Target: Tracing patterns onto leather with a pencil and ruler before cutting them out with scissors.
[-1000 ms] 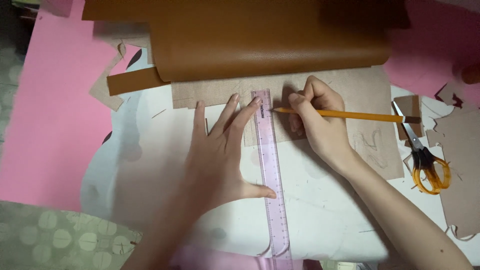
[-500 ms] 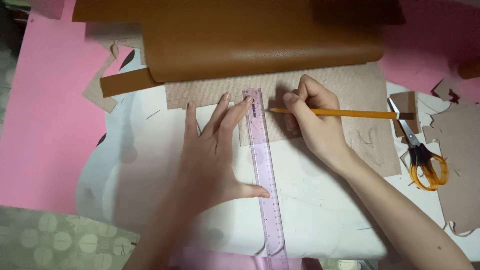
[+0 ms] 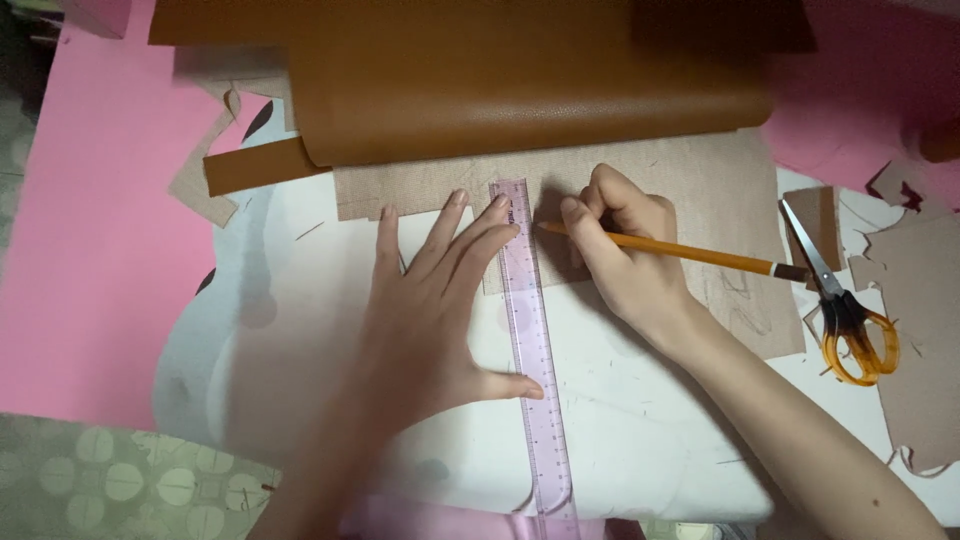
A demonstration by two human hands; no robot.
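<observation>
My left hand [image 3: 435, 305] lies flat with fingers spread, pressing a clear pinkish ruler [image 3: 535, 400] that runs up and down over a white sheet [image 3: 640, 430]. The ruler's top end rests on a beige backing piece [image 3: 690, 180] of brown leather-like material. My right hand [image 3: 625, 250] grips an orange pencil [image 3: 690, 253], its tip against the ruler's right edge near the top. The pencil's far end points right toward the scissors.
A rolled brown leather-like sheet [image 3: 520, 95] lies across the top. Orange-handled scissors [image 3: 845, 300] lie at the right among beige offcuts [image 3: 915, 330]. A brown strip [image 3: 255, 165] sits at upper left. Pink sheets [image 3: 80, 230] cover the left, and a green patterned cloth [image 3: 110, 480] the lower left corner.
The view has drifted slightly. My right hand and pencil tip have slid a little down along the ruler's edge; my left hand still holds the ruler in place.
</observation>
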